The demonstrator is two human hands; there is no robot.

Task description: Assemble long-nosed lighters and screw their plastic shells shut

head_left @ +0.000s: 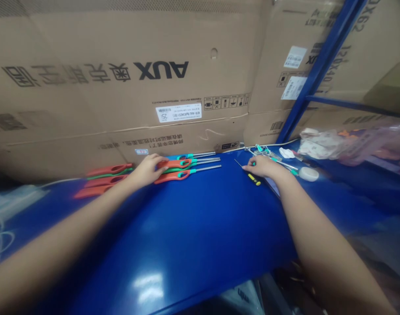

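Observation:
Several long-necked gas lighters (178,176) with orange, green or blue handles and metal tubes lie side by side at the foot of the carton, tubes to the right. My left hand (149,170) lies across their handles, its thumb and fingers curled around them; the palm hides their middles. Between the fingertips of my right hand (261,166), a small screwdriver (253,178) with a yellow and black handle is pinched near the base of its thin shaft. The shaft points up and left, toward the lighter tubes but apart from them.
A large AUX carton (121,105) stands behind the blue tabletop (200,227). Loose metal tubes (287,165) and a white oval object (308,174) lie right of my right hand. A blue metal frame (307,89) rises behind them. Plastic bags (321,142) sit far right; clear plastic (9,203) lies left.

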